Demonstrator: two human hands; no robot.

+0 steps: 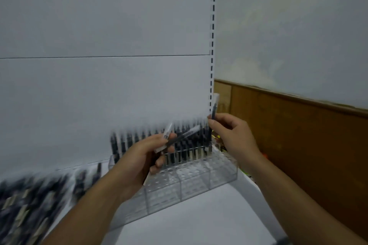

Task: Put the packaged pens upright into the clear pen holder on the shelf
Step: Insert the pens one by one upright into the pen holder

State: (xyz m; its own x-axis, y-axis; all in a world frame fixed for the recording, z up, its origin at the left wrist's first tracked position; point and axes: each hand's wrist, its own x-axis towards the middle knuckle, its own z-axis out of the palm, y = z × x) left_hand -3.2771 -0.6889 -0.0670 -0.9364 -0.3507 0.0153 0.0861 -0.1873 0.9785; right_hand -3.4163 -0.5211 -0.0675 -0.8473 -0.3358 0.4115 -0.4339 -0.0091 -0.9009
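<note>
Left grip (139,157) curled round a few packaged pens (180,137); right grip (233,135), raised higher, pinched one pen (214,106) upright

Upright pens (123,143) stand in the pen holder (191,189) on the shelf (179,225); loose pens (23,201) lie left.

Right hand (233,135) pinches one packaged pen (214,108) upright above the far right corner of the clear pen holder (189,187) — left hand (137,159) grips a small bundle of pens (180,137) over it. Standing pens (129,141) fill its back rows; a blurred pile (29,195) lies left on the shelf (199,221).
</note>
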